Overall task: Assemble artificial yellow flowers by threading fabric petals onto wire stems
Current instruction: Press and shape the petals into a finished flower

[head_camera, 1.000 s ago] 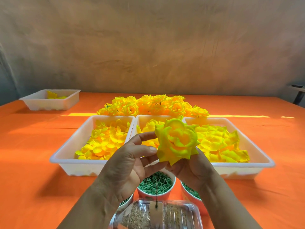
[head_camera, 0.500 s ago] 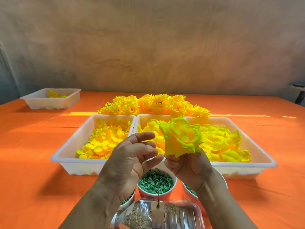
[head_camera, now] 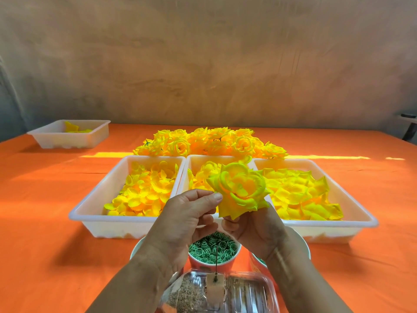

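A yellow flower (head_camera: 240,190) of layered fabric petals is held up in the centre of the frame, above the near edge of the middle tray (head_camera: 191,158). The right hand (head_camera: 255,231) grips it from beneath, fingers curled round its base. The left hand (head_camera: 187,213) pinches the flower's left edge between thumb and forefinger, its other fingers curled.

Behind the hands three white trays stand side by side on the orange desk (head_camera: 45,222). The left tray (head_camera: 90,206) and the right tray (head_camera: 352,199) hold loose yellow petals, as does the middle one. A pile of finished flowers (head_camera: 209,143) lies just beyond them, and a smaller tray (head_camera: 67,134) sits at the upper left.

Below the hands is a cup of green rings (head_camera: 213,247). In front of the cup a thin wire stem (head_camera: 216,258) stands upright from a clear plastic container (head_camera: 248,292) at the bottom centre.
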`<state>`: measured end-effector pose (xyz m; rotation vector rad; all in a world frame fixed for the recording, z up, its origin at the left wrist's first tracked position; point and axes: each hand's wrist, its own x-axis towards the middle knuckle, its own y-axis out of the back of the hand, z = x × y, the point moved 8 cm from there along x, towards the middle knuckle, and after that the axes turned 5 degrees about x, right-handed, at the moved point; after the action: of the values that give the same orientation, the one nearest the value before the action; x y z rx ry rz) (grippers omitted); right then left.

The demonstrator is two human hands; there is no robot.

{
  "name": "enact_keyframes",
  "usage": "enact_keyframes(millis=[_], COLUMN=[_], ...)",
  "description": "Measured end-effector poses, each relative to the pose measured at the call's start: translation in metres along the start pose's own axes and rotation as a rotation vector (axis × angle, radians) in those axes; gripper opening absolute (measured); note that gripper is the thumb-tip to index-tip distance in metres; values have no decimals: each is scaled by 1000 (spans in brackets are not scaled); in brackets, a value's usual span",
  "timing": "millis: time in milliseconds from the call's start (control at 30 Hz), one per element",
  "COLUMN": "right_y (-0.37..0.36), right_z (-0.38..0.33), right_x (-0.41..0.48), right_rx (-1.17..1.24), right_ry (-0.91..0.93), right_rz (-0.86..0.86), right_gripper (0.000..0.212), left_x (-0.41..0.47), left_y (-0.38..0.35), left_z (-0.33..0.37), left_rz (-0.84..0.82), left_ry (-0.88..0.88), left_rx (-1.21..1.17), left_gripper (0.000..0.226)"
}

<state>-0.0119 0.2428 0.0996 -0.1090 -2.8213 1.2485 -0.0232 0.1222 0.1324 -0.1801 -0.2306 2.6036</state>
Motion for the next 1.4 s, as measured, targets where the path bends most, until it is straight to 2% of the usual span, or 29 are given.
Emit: enact_keyframes(millis=[67, 167, 267, 300, 367, 467, 600, 733, 767, 1000, 1100, 1233, 1300, 1400], right_y=[0, 10, 12, 10, 5, 4, 3, 4, 5, 10, 6, 9, 12, 10], right_z=[1, 4, 3, 1, -3, -5, -3, 0, 0, 4, 6, 7, 5, 5], right_x=[0, 1, -2, -3, -6, -7, -7, -5, -5, -4, -4, -5, -5, -5], right_rx=[-3, 24, 35, 22, -5, -43, -177, -178, -182, -116, -189, -213, -200, -182], right_ry=[-3, -16, 5, 17, 46, 51, 42, 36, 37, 28, 12, 15, 22, 14], right_rz=[12, 64, 60, 50, 36, 30, 18, 17, 20, 34, 8, 32, 51, 20], right_gripper=[14, 23, 37, 35, 17, 17, 27, 31, 30, 20, 19, 23, 27, 27], left_x=[-1, -1, -1, -1, -1, -1, -2, -1, -1, -4, -5, -4, -5, -11], left_y=[0, 1, 2, 2, 5, 9, 3, 7, 8, 9, 11, 10, 13, 13], left_z=[0, -1, -3, -4, -4, 0, 5, 8, 7, 15, 25, 31, 30, 34], left_rz=[-1, -6, -1, 1, 27, 50, 45, 116, 115, 131, 203, 257, 271, 281], left_ry=[15, 35, 51, 57, 67, 50, -7, -71, -73, -172, -250, -344, -358, -396], left_rx=[-10, -34, -50, -57, -87, -91, 119, 183, 190, 217, 392, 618, 635, 592], left_gripper=[14, 19, 13, 11, 13, 32, 60, 23, 20, 32, 43, 28, 33, 29])
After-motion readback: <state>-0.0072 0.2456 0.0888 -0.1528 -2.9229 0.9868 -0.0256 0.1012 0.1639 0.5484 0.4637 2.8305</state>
